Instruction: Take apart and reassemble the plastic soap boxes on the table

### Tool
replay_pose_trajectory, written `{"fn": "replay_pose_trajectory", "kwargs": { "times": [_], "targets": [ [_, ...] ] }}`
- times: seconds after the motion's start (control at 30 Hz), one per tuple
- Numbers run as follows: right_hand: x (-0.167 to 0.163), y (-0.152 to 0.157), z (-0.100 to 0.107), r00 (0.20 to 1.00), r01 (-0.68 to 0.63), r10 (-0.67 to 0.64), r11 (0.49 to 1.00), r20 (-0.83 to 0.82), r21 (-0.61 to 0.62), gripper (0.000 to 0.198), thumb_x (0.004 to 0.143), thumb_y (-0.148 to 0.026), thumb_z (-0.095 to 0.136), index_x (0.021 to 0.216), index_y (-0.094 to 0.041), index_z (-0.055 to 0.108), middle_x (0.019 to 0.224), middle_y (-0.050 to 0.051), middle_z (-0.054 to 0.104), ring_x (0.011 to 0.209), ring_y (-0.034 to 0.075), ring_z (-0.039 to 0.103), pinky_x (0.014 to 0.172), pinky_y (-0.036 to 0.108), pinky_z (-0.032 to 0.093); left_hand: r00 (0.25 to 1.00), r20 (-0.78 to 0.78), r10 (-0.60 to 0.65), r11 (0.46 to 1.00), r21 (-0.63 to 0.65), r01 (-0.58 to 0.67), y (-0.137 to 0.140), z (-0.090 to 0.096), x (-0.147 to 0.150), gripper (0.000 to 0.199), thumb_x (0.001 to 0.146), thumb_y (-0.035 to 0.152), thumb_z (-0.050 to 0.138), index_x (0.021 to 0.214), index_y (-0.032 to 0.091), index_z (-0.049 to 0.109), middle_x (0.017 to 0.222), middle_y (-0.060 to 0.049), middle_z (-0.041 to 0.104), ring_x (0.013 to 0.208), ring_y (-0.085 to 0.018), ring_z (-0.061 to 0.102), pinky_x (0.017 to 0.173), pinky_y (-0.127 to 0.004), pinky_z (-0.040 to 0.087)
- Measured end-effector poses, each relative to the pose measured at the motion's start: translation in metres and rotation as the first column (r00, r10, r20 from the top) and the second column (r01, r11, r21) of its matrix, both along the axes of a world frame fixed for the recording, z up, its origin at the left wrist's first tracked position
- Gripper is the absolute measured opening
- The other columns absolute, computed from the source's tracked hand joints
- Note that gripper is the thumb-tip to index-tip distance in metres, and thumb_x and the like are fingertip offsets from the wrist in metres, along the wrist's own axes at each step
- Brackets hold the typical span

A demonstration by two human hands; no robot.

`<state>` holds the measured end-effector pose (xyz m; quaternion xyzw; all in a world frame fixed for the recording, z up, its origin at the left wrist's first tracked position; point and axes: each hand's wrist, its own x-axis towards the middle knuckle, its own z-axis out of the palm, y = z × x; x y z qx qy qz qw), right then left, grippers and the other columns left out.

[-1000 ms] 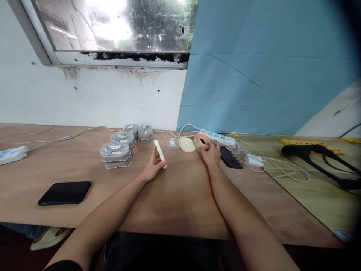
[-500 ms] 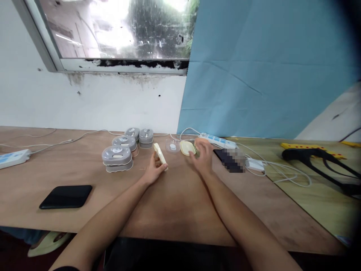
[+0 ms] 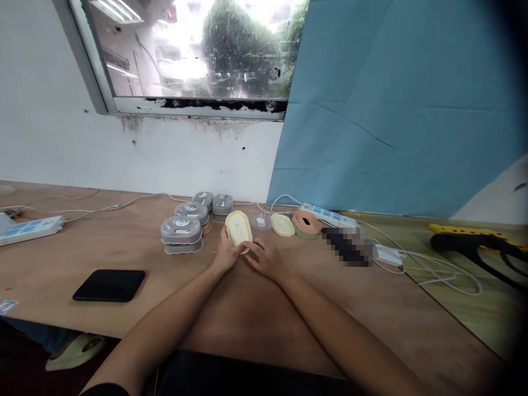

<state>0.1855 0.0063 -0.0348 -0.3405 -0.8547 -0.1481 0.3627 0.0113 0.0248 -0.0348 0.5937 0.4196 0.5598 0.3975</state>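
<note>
My left hand [image 3: 226,254] grips a cream oval plastic piece [image 3: 238,228], rounded like a lid or shallow tray, tilted up with its broad face toward me. At its lower right edge, my right hand [image 3: 268,259] pinches the same piece between thumb and fingers. A second cream piece [image 3: 282,225] lies flat on the table beyond my right hand. Beside that sit a clear round-cornered part with a white centre [image 3: 260,221] and an orange ring-shaped part [image 3: 310,220] on a green one. Grey lidded oval boxes [image 3: 181,234], several of them, stand left of my hands.
A black phone [image 3: 109,285] lies at the front left of the wooden table [image 3: 173,313]. White power strips [image 3: 41,229] and cables run along the back. A dark, pixelated object [image 3: 345,247] and a white adapter [image 3: 388,255] lie to the right, near a black strap-like object [image 3: 466,242].
My right hand has left the parts at the back right and moved left onto the held cream piece. That piece has turned from edge-on to face me. The view has shifted slightly.
</note>
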Motion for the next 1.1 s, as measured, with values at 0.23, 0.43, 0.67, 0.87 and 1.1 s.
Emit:
{"fn": "replay_pose_trajectory", "kwargs": {
  "times": [0.23,0.43,0.67,0.87,1.1],
  "targets": [
    [0.012,0.006,-0.001,0.999,0.002,-0.003,1.0,-0.034,-0.018,0.037,0.088,-0.033,0.055,0.124,-0.027,0.055,0.098,0.007,0.067,0.087,0.02,0.063,0.076,0.034,0.052,0.978,0.148,-0.147,0.988,0.079,0.136,-0.007,0.013,0.006,0.08,0.076,0.047,0.066,0.141,0.017,0.029,0.143,-0.013,0.038,0.131,-0.028,0.037,0.107,-0.039,0.032],
    [0.031,0.014,0.006,0.971,0.166,-0.177,0.983,-0.161,-0.081,0.03,0.09,-0.038,0.051,0.114,-0.023,0.061,0.091,0.007,0.069,0.081,0.02,0.064,0.074,0.032,0.051,0.981,0.155,-0.114,0.988,-0.088,0.128,0.001,-0.003,0.004,0.078,0.08,0.046,0.061,0.143,0.017,0.026,0.107,-0.009,0.059,0.075,-0.015,0.057,0.069,-0.03,0.048],
    [0.094,0.034,0.005,0.726,0.419,-0.542,0.836,-0.423,-0.354,0.041,0.087,-0.048,0.047,0.113,-0.019,0.059,0.091,0.008,0.068,0.073,0.021,0.063,0.067,0.034,0.049,0.992,0.059,-0.115,0.992,-0.047,0.118,0.004,-0.012,0.005,0.066,0.081,0.039,0.061,0.136,0.015,0.034,0.094,-0.004,0.055,0.064,-0.008,0.049,0.06,-0.023,0.042],
    [0.119,0.044,-0.004,0.728,0.425,-0.573,0.809,-0.377,-0.407,0.041,0.088,-0.045,0.043,0.117,-0.019,0.056,0.099,0.01,0.068,0.081,0.024,0.064,0.071,0.037,0.049,0.991,0.059,-0.124,0.988,-0.081,0.128,0.0,-0.004,0.006,0.063,0.078,0.039,0.063,0.132,0.016,0.039,0.09,-0.003,0.053,0.063,-0.009,0.048,0.058,-0.023,0.041],
    [0.116,0.048,-0.006,0.777,0.368,-0.515,0.838,-0.362,-0.404,0.042,0.088,-0.043,0.041,0.119,-0.018,0.055,0.103,0.011,0.067,0.078,0.022,0.063,0.073,0.037,0.049,0.986,0.058,-0.154,0.983,-0.091,0.159,0.0,-0.006,0.005,0.06,0.078,0.041,0.064,0.128,0.014,0.043,0.086,-0.002,0.054,0.062,-0.009,0.049,0.057,-0.023,0.04]
  ]
}}
